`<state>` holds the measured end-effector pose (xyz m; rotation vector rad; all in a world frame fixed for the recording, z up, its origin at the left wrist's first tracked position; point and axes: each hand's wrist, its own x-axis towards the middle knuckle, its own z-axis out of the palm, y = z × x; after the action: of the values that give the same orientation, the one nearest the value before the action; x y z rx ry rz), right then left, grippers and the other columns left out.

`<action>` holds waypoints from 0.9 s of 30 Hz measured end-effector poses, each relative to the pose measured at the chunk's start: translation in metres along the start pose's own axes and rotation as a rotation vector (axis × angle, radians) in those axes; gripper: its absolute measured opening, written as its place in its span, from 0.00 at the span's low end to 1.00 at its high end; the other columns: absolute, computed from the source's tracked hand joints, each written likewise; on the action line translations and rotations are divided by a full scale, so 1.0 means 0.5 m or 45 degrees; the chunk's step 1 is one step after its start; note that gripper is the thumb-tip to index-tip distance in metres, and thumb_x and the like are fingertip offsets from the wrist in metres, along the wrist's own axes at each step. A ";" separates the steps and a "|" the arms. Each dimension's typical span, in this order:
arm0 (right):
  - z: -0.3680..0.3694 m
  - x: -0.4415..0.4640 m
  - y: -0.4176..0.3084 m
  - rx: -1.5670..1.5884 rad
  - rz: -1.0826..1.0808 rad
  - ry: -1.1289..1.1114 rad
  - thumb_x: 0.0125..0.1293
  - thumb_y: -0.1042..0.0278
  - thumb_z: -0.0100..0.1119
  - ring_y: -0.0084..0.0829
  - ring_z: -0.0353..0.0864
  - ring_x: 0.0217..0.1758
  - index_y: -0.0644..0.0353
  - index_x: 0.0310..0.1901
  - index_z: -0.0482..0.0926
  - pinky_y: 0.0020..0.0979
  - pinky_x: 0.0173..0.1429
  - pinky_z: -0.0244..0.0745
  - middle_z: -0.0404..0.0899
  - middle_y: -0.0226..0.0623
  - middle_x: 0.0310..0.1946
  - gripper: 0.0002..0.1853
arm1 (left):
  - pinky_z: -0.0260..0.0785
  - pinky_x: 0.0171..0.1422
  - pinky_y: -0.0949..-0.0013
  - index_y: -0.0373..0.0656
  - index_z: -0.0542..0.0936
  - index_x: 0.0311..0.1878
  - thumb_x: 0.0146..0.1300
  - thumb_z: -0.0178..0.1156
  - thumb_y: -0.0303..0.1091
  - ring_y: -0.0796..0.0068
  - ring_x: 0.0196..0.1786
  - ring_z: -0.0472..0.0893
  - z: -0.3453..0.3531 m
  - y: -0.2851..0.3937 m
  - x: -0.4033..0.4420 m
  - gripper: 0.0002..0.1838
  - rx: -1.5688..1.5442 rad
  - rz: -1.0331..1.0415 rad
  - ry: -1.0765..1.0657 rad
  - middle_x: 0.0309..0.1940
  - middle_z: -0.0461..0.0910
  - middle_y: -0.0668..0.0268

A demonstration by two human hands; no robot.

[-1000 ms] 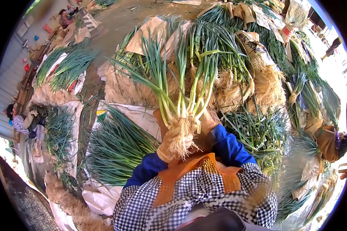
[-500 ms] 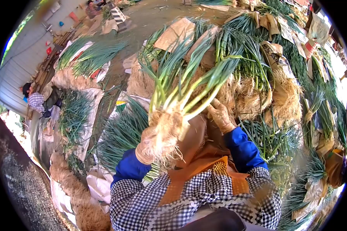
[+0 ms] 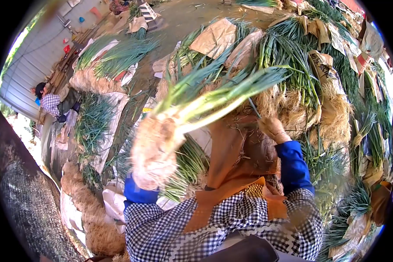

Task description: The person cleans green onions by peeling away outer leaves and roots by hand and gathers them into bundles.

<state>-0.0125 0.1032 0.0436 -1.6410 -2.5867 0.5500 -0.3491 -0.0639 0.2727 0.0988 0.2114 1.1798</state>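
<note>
A bunch of green onions (image 3: 225,102) is raised over my lap on the left, its pale stalks and leaves slanting up to the right. My left hand (image 3: 145,178) is closed around its root end; shaggy roots and motion blur hide most of the fingers. Lower and to the right, my right hand (image 3: 273,128) is curled shut, apart from the bunch. From its fingers a thin dark strip (image 3: 254,107) sticks up, perhaps a leaf. An orange-brown apron (image 3: 231,153) with root scraps on it covers my lap.
More green onions (image 3: 187,159) lie beside my left arm. Bundles with hanging roots (image 3: 299,105) stand in front, partly under brown paper sacks (image 3: 213,38). At the far left sits another person (image 3: 52,102) in a checked top. A dark, rough-surfaced beam (image 3: 26,196) runs along the left edge.
My left hand has swung the green onions left, and the leaves now lean further right. My right hand has drawn away from the stalks, right, with a thin strip showing at its fingers.
</note>
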 end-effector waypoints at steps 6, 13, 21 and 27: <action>-0.109 0.001 -0.072 -0.663 -0.164 -0.541 0.62 0.50 0.53 0.40 0.81 0.34 0.51 0.49 0.78 0.38 0.40 0.76 0.82 0.40 0.32 0.19 | 0.66 0.15 0.77 0.37 0.67 0.55 0.60 0.54 0.33 0.78 0.20 0.72 0.153 0.046 0.006 0.20 0.179 0.170 -0.201 0.38 0.75 0.57; -0.144 0.159 -0.425 1.066 -0.907 0.469 0.55 0.40 0.60 0.46 0.64 0.66 0.60 0.68 0.53 0.37 0.65 0.59 0.66 0.56 0.60 0.47 | 0.64 0.15 0.79 0.36 0.68 0.51 0.60 0.53 0.30 0.81 0.18 0.70 0.210 0.035 0.009 0.16 0.229 0.259 -0.231 0.34 0.75 0.60; -0.144 0.305 -0.542 1.152 -0.751 0.786 0.65 0.53 0.54 0.38 0.73 0.43 0.57 0.49 0.76 0.36 0.48 0.68 0.75 0.45 0.38 0.18 | 0.61 0.14 0.80 0.34 0.70 0.46 0.60 0.52 0.28 0.84 0.15 0.67 0.263 0.024 0.001 0.12 0.279 0.321 -0.233 0.29 0.76 0.65; -0.001 0.194 -0.148 0.610 -0.480 0.185 0.69 0.61 0.48 0.29 0.75 0.42 0.63 0.51 0.75 0.31 0.47 0.70 0.77 0.35 0.37 0.17 | 0.61 0.17 0.80 0.37 0.72 0.38 0.56 0.51 0.25 0.86 0.16 0.67 0.301 0.074 -0.003 0.06 0.487 0.382 -0.359 0.17 0.70 0.73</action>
<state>-0.1198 0.1604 0.0515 -0.9814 -2.3263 0.8896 -0.3507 -0.0461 0.4264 0.6471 0.1747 1.3951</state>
